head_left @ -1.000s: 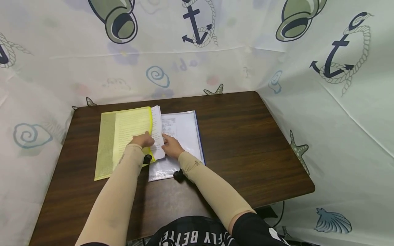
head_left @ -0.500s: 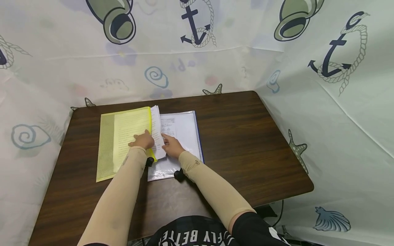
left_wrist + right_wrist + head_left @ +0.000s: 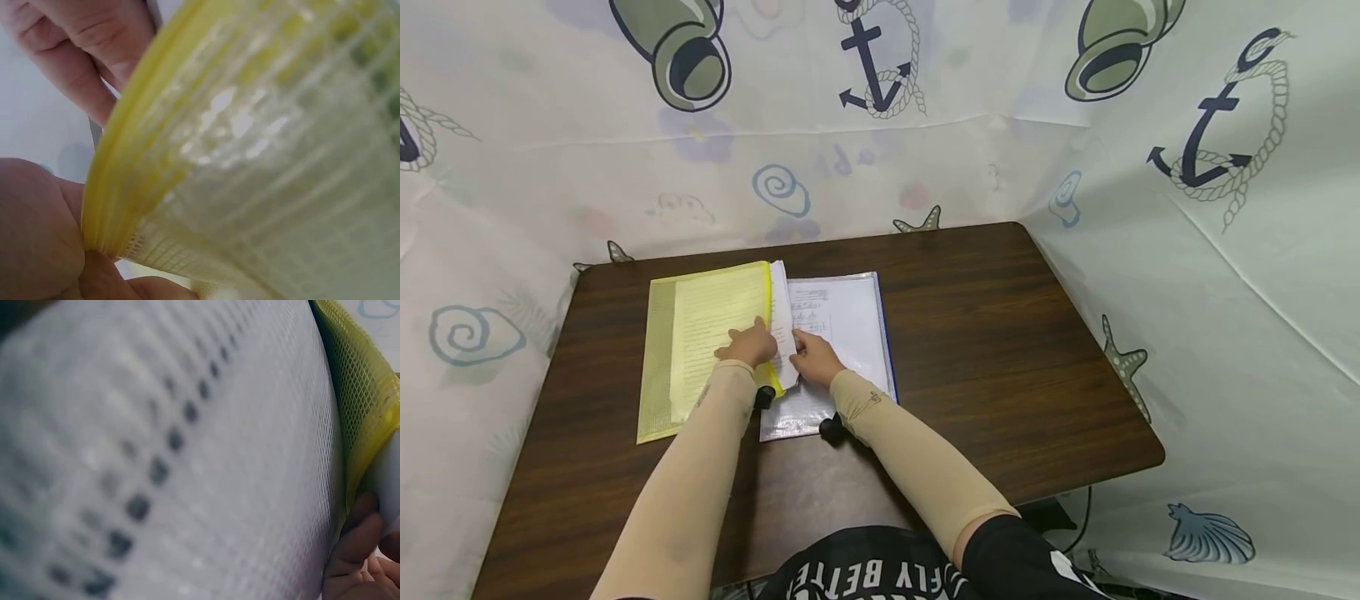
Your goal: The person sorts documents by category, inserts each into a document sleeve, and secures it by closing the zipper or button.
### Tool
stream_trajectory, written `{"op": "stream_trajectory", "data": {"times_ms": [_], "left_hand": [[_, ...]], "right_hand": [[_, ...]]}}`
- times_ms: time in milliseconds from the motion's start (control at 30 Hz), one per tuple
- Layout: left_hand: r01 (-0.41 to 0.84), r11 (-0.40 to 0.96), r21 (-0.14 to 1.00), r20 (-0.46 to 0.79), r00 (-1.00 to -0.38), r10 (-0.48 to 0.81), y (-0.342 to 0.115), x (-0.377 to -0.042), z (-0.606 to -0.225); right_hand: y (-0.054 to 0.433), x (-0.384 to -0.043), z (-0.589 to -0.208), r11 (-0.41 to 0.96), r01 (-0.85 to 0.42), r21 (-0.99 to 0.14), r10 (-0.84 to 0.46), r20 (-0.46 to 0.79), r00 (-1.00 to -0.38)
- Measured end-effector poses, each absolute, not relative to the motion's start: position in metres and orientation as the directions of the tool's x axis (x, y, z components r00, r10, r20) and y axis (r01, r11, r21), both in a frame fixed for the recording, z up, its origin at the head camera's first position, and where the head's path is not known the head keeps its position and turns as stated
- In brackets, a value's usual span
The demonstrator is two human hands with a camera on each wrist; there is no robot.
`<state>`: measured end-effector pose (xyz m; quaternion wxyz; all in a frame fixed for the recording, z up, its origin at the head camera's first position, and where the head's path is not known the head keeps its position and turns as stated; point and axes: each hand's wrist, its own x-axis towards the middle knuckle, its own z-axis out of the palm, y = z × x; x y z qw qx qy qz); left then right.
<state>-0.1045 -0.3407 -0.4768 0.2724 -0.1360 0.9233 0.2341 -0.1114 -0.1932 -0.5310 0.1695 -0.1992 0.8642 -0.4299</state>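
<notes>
My left hand (image 3: 748, 343) pinches the yellow zip edge of a see-through yellow mesh document pouch (image 3: 709, 308). In the left wrist view, a rounded fingertip (image 3: 37, 231) lies right at that yellow edge (image 3: 106, 169). A stack of printed papers (image 3: 781, 304) sits partly inside the pouch, and a narrow white strip of it sticks out on the right. My right hand (image 3: 816, 358) grips the outer edge of these papers. Under both hands lies a second pouch, clear with a blue edge (image 3: 850, 317). Its mesh fills much of the right wrist view, blurred.
The dark wooden table (image 3: 1000, 350) has rounded corners. A white curtain (image 3: 962, 167) with sea prints hangs behind and beside it. A dark cable (image 3: 1086, 517) runs down past the table's front right edge.
The papers have slid left, deeper into the yellow pouch, so a narrower strip shows. My right hand has moved slightly left with them, while the left hand stays at the pouch's edge.
</notes>
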Motion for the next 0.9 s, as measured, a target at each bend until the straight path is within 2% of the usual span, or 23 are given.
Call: {"op": "stream_trajectory", "data": {"times_ms": [467, 900], "left_hand": [[-0.371, 0.850, 0.374, -0.510, -0.848, -0.146, -0.331, -0.103, -0.473], [-0.374, 0.832, 0.410, -0.514, -0.848, -0.128, -0.331, -0.100, -0.471]], "right_hand": [[-0.199, -0.109, -0.534, 0.528, -0.235, -0.816, -0.510, -0.084, -0.856], [-0.204, -0.110, -0.532, 0.599, -0.287, -0.747, -0.495, -0.064, -0.867]]}}
